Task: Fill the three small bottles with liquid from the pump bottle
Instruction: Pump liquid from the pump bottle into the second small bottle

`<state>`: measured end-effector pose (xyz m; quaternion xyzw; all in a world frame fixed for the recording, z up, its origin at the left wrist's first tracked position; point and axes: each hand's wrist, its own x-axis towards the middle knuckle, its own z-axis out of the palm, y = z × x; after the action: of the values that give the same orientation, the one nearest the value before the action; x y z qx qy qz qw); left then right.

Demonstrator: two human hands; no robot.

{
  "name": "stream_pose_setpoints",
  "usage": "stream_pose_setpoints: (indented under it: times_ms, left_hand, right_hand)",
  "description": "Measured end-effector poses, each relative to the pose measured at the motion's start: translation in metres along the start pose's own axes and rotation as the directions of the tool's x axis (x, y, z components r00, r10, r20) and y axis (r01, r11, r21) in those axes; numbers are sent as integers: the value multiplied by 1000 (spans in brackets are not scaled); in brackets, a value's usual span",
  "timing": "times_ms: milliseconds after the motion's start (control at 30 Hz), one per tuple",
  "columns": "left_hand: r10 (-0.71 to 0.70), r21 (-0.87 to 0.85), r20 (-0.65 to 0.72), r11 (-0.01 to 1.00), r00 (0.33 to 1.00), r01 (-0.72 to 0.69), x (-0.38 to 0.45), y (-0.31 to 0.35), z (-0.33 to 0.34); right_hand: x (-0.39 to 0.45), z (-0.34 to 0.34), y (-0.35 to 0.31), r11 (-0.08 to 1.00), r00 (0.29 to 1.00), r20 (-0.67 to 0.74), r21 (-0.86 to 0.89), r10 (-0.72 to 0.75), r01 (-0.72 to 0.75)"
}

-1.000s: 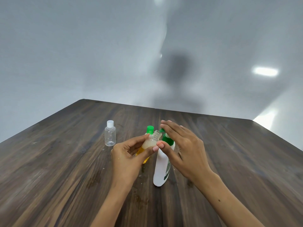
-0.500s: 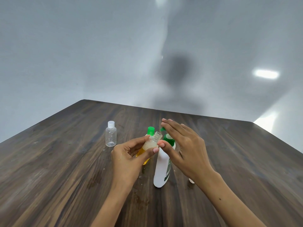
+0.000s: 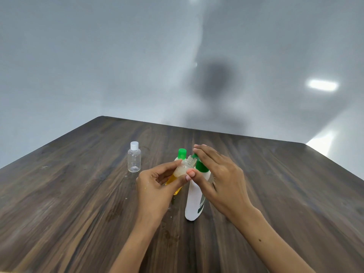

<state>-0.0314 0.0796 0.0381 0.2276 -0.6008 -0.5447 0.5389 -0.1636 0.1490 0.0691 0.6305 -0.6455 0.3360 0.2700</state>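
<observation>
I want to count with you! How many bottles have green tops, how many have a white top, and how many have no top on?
Green top: 2, the pump bottle and the yellow bottle
White top: 1, the clear bottle
No top: 1, the held bottle
Total: 4

Legible text: none. White plastic pump bottle with green collar (image 3: 194, 200), standing near the middle of the dark wood-grain table (image 3: 78, 213): carries a dark green label patch low on its right side, with faint pale marks too small and blurred to read. No other lettering, numbers or signs visible on any item.
</observation>
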Motion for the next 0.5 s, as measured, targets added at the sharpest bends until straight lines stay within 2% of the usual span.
stream_pose_setpoints:
  times_ms: [500]
  left_hand:
    - [10, 17, -9, 1000, 1000, -10, 2, 5, 1]
  right_hand:
    - [5, -6, 5, 999, 999, 20, -6, -34, 34]
